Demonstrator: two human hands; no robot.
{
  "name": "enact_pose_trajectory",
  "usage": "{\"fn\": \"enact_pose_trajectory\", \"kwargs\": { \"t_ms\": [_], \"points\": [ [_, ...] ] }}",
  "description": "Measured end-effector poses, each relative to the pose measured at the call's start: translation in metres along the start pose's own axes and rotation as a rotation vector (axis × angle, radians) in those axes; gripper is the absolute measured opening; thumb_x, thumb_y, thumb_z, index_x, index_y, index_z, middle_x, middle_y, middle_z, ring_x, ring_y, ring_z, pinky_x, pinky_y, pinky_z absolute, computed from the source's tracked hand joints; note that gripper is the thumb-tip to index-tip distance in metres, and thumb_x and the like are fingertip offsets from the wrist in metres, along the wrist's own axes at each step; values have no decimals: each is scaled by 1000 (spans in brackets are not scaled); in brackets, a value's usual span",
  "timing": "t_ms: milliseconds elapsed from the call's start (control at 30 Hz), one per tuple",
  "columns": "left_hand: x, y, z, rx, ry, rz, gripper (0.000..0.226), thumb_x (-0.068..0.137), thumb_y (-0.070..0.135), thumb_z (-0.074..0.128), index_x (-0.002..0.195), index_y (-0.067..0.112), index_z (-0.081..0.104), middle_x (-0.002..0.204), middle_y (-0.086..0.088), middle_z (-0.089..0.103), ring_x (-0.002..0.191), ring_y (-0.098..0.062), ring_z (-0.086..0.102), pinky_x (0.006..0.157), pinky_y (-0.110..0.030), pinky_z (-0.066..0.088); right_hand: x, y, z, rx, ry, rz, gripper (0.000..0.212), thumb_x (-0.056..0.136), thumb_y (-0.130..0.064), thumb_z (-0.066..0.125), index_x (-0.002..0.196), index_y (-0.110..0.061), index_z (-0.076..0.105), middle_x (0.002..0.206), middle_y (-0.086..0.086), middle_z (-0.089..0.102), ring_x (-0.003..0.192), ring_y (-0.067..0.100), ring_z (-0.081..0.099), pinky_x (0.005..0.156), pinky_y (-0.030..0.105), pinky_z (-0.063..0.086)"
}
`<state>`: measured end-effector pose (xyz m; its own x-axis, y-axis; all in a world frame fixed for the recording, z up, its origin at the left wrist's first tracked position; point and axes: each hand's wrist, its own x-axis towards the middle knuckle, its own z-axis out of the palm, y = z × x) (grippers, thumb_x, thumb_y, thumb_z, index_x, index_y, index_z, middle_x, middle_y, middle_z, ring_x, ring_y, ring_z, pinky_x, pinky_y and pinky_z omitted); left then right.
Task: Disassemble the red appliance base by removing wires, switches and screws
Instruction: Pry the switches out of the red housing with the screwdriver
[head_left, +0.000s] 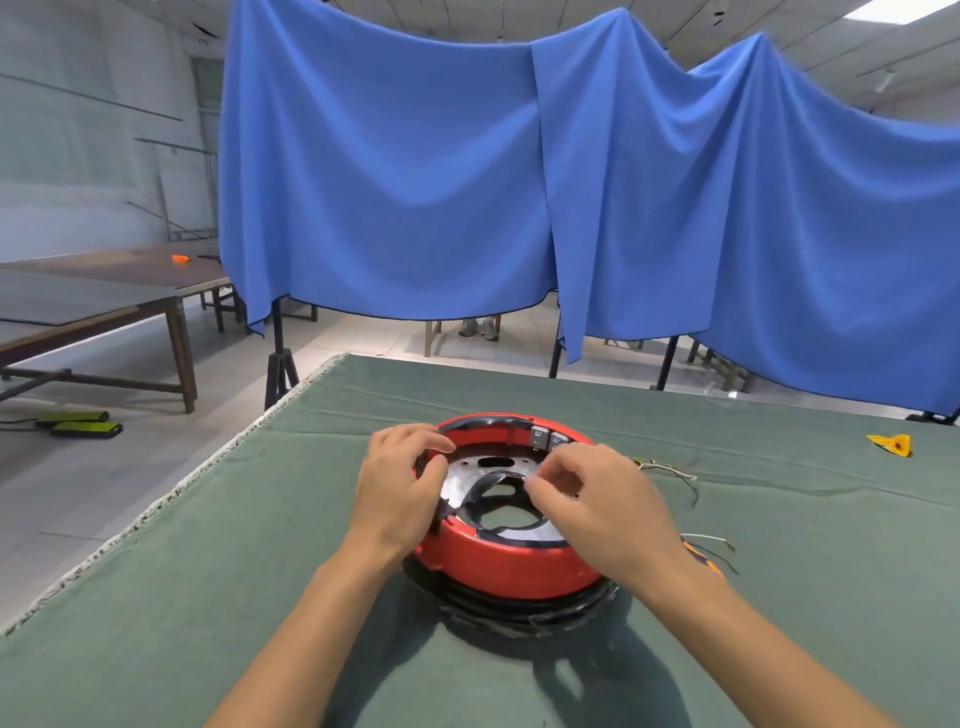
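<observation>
Red plastic rings the upturned appliance base (511, 564), which sits near the middle of a green-clothed tabletop (218, 597) with a person's two bare hands working inside its rim. The left hand (402, 486) curls over the left edge of the shell, fingers bent around the wall and thumb pressed against its inner side, gripping the base and bracing it. The right hand (597, 499) reaches in from the right with thumb and fingers drawn together over the metal plate (460, 480); it appears to pinch something small there, though what it holds is too small to make out. A black bracket (493, 486) arches across the plate's central opening, and two grey switch blocks (545, 436) stand against the far inner wall. Judging by its build, the shell is stiff moulded plastic, light enough to slide on the cloth unless steadied, so the rim wall offers the surest hold, while the sheet metal inside is likely thin and sharp at its cut-outs and better approached with fingertips. Loose wires (670, 473) already lie on the cloth just right of the base, with more strands (711, 545) nearer the right forearm; these look limp and easily snagged. A yellow scrap (891, 444) rests well apart towards the tabletop's far right edge, and a blue curtain (467, 182) hangs behind.
</observation>
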<state>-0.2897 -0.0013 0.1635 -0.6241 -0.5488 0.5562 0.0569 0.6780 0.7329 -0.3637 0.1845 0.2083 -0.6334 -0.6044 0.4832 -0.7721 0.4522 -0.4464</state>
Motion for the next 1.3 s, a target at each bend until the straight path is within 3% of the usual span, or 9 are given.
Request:
{"fn": "enact_pose_trajectory", "kwargs": {
  "t_ms": [167, 300, 400, 500, 700, 800, 900, 1100, 1300],
  "points": [
    [-2, -17, -12, -217, -130, -162, 43, 87, -9, 38, 71, 16, 69, 119, 1, 59, 118, -9, 48, 94, -7, 32, 5, -31, 41, 50, -387, -6, 42, 84, -61, 53, 69, -24, 64, 72, -9, 64, 73, 9, 57, 70, 35, 48],
    [0, -17, -11, -286, -168, -153, 28, 88, 6, 50, 70, 18, 68, 119, 0, 58, 119, -9, 48, 100, -14, 33, 23, -37, 50, 59, -430, 147, 58, 81, -65, 54, 51, -20, 35, 50, -5, 36, 49, 15, 36, 55, 34, 28],
    [-4, -17, -8, -283, -132, -151, 20, 77, 29, 48, 69, 24, 65, 120, 3, 57, 119, -15, 46, 105, -30, 31, 33, -44, 55, 8, -548, 177, 52, 80, -62, 58, 56, -19, 42, 55, -4, 43, 52, 15, 41, 54, 32, 29],
    [-4, -19, -4, -305, -108, -160, 20, 77, 30, 46, 68, 28, 64, 121, 6, 57, 120, -15, 44, 105, -28, 29, 38, -45, 61, 108, -609, 268, 43, 79, -51, 66, 54, -20, 50, 55, -6, 51, 54, 14, 47, 55, 29, 32],
    [-2, -22, 5, -479, -60, -247, 31, 85, -7, 47, 71, 14, 65, 123, -3, 56, 124, -10, 41, 85, -3, 32, 42, -41, 58, 277, -705, 310, 32, 80, -53, 66, 68, -25, 72, 77, -7, 74, 73, 10, 65, 73, 27, 48],
    [-3, -19, 7, -550, -50, -287, 28, 84, -10, 44, 76, 7, 65, 105, -8, 61, 104, 6, 51, 78, -8, 37, 42, -41, 61, 212, -696, 286, 32, 83, -54, 62, 75, -25, 74, 80, -10, 73, 74, 6, 63, 70, 24, 44],
    [-6, -15, 6, -600, -45, -291, 25, 86, -10, 42, 80, 1, 64, 88, -9, 58, 65, 0, 49, 61, -11, 39, 43, -41, 61, 247, -699, 311, 30, 78, -50, 65, 77, -21, 75, 78, -8, 74, 72, 8, 64, 73, 27, 46],
    [-6, -14, 7, -608, -16, -309, 26, 87, -8, 41, 76, 4, 62, 72, 1, 52, 61, -5, 43, 58, -14, 36, 43, -41, 61, 326, -689, 301, 26, 80, -40, 67, 57, -27, 70, 61, -11, 69, 52, -2, 59, 62, 24, 40],
    [-6, -14, 11, -561, 5, -309, 29, 87, -7, 40, 72, 8, 60, 70, 6, 51, 66, -7, 43, 62, -16, 35, 44, -39, 62, 311, -681, 289, 26, 75, -40, 68, 62, -17, 68, 59, -6, 61, 57, 8, 52, 66, 29, 39]
  ]
}}
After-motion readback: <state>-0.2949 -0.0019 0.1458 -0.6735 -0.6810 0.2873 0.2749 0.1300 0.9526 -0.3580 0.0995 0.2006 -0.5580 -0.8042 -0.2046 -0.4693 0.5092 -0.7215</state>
